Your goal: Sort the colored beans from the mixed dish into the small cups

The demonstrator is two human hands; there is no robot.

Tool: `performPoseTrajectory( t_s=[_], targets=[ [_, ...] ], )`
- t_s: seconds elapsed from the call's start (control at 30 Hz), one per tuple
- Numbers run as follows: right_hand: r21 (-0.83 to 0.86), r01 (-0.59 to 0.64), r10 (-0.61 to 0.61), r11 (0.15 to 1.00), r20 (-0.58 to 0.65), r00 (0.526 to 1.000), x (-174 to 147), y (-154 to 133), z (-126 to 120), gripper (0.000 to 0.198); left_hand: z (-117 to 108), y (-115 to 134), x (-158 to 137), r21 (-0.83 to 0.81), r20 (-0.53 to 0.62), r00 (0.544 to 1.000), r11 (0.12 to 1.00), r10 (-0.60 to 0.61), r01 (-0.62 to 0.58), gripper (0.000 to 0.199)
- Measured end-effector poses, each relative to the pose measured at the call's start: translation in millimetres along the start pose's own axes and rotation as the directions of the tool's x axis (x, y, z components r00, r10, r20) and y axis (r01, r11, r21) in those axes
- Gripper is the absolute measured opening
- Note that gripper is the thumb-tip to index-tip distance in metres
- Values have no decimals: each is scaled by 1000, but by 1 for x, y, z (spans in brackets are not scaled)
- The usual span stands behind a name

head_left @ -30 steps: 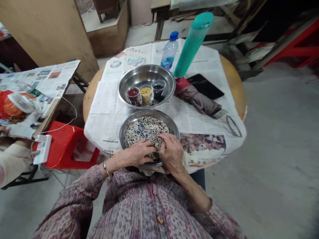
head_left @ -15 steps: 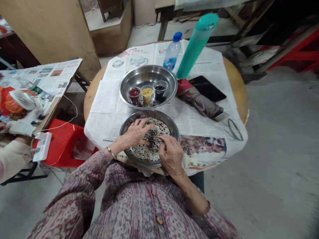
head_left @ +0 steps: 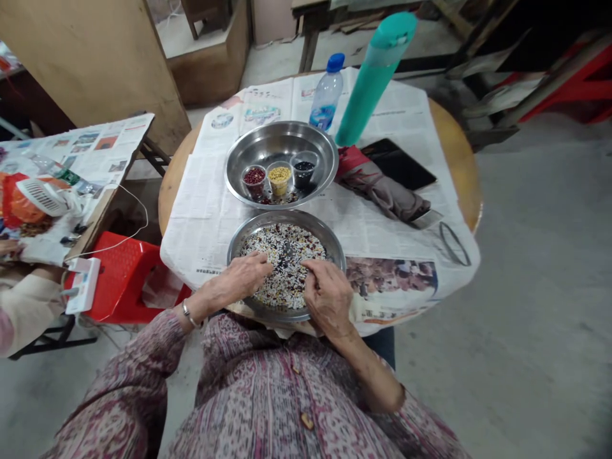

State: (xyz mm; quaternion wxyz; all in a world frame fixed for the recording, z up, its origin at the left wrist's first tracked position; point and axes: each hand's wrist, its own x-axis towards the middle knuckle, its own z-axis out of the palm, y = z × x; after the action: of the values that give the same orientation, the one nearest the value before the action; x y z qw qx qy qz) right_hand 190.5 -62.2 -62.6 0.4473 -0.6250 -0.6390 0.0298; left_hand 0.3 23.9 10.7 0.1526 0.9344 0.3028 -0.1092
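Observation:
A steel bowl [head_left: 337,239] close to my body holds mixed grains [head_left: 287,280]: white, dark red, yellow and black. Over its left side, my left hand [head_left: 245,275] has its fingers drawn together, a bracelet [head_left: 190,314] at the wrist. On the right side my right hand [head_left: 329,290] is pinched, fingertips at the grains. Whatever either hand holds is too small to see. Behind stands a second steel bowl [head_left: 234,150] with three clear cups: dark red beans [head_left: 254,175], yellow beans [head_left: 278,178] and black beans [head_left: 303,171]. A few loose beans lie beside them.
Newspaper [head_left: 191,210] covers the round table. Toward the back stand a water bottle [head_left: 326,95] and a tall teal bottle [head_left: 375,83]. At right lie a folded umbrella [head_left: 377,188], a dark tablet-like slab [head_left: 399,164] and a loop [head_left: 454,243]. Another person's sleeve [head_left: 36,306] shows at left.
My left hand has moved left and back from the middle of the grains, its spread fingers now drawn together. My right hand stays pinched in about the same place.

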Motion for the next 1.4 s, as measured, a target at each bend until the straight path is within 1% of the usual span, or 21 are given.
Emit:
performPoseTrajectory(
  t_s=[0.07, 0.1, 0.17, 0.23, 0.3, 0.4, 0.47, 0.5, 0.53, 0.6, 0.63, 0.67, 0.7, 0.8, 0.83, 0.9, 1.0, 1.1, 1.23, 1.33, 1.4],
  targets=[
    [5, -4, 4, 1000, -2, 1000, 0, 0, 0, 28, -1, -2, -14, 14, 0, 999, 999, -48, 48, 5],
    [9, -5, 5, 1000, -4, 1000, 1, -1, -1, 28, -1, -2, -17, 11, -2, 998, 998, -64, 64, 7],
    [9, -5, 5, 1000, -8, 1000, 1, -1, -1, 27, 1, 1, -18, -18, -13, 997, 997, -75, 75, 12],
    [7, 0, 0, 1000, -11, 1000, 1, -1, -1, 27, 6, 6, -10, -57, -20, 997, 996, -70, 68, 11],
    [5, 4, -4, 1000, -17, 1000, 1, -1, -1, 27, 11, 13, 1, -89, -24, 999, 995, -36, 34, 12],
    [9, 5, -5, 1000, -32, 999, 0, -1, 0, 27, 13, 20, 17, -127, -45, 996, 989, 72, -77, 15],
    [8, 6, -5, 1000, -42, 999, 0, -1, 0, 27, 10, 21, 23, -126, -99, 990, 985, 104, -117, 13],
    [8, 6, -6, 1000, -44, 999, 0, -1, 0, 27, 8, 20, 26, -111, -135, 987, 988, 91, -106, 14],
    [8, 7, -6, 1000, -45, 999, 1, -1, 0, 27, 6, 19, 28, -90, -171, 984, 993, 54, -70, 18],
    [9, 7, -7, 1000, -46, 999, 1, -1, 0, 27, 3, 17, 32, -55, -211, 977, 998, -41, 30, 40],
    [11, 7, -6, 1000, -45, 999, 1, 0, 0, 27, 3, 16, 34, -49, -208, 975, 997, -75, 66, 50],
    [13, 5, -5, 1000, -41, 999, 1, 0, 0, 28, 3, 16, 37, -52, -193, 977, 995, -90, 81, 54],
    [14, 4, -3, 1000, -37, 999, 1, 0, 0, 28, 5, 16, 40, -65, -171, 982, 995, -81, 71, 51],
    [11, 1, -1, 1000, -28, 1000, 0, 0, 0, 28, 10, 18, 48, -132, -119, 993, 991, -28, 13, 22],
    [10, 3, -3, 1000, -29, 1000, 0, 0, 1, 28, 11, 18, 50, -153, -119, 992, 988, -33, 15, 19],
    [12, 10, -9, 1000, -41, 999, 0, 0, 1, 28, 12, 19, 53, -194, -137, 989, 981, -55, 27, 19],
    [25, 17, -15, 1000, -71, 997, 1, 0, 1, 27, 11, 19, 48, -259, -162, 986, 966, -50, 7, 19],
    [49, 12, -7, 999, -82, 997, 0, 0, 1, 26, 13, 22, 31, -276, -136, 991, 961, -10, -28, 16],
    [79, -26, 32, 997, -68, 997, -1, 1, 2, 27, 23, 33, 8, -224, -92, 984, 960, 150, -167, 14],
    [86, -40, 45, 995, -59, 997, -2, 2, 2, 27, 30, 37, 8, -128, -88, 962, 955, 259, -269, 15],
    [85, -36, 41, 996, -63, 997, -2, 2, 2, 26, 32, 36, 16, -29, -104, 958, 962, 267, -271, 18]
  ],
)
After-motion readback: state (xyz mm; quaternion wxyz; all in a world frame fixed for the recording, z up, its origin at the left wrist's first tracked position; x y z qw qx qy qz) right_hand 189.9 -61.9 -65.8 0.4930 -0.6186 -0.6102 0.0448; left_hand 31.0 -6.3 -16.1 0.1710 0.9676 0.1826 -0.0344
